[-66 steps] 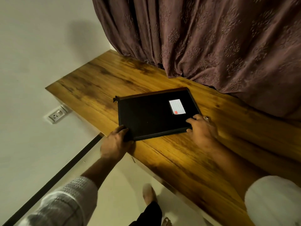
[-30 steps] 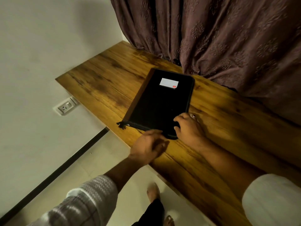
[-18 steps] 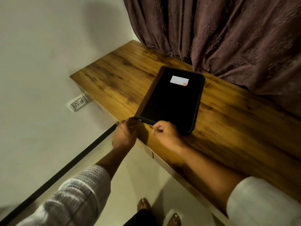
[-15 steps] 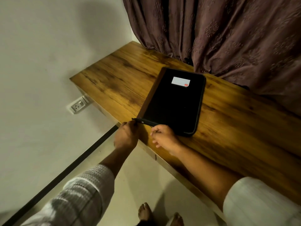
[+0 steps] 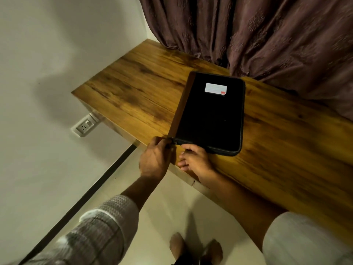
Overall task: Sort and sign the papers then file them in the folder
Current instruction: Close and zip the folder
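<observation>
A black zippered folder [image 5: 210, 115] lies closed on the wooden table [image 5: 133, 96], its long side running away from me, a white label [image 5: 215, 88] near its far end. My left hand [image 5: 155, 159] pinches the small strap or zipper tab at the folder's near left corner. My right hand [image 5: 196, 161] rests on the table's front edge, fingertips touching the folder's near zippered edge. No papers or pen show.
A dark patterned curtain [image 5: 267, 35] hangs along the back of the table, close behind the folder. A wall socket [image 5: 85, 127] sits on the left wall below the tabletop. My bare feet [image 5: 196, 247] stand on a pale floor.
The folder was turned from lying crosswise to lengthwise. Both hands then moved to its near edge; my left hand took the corner tab and my right slid left along the zipper edge.
</observation>
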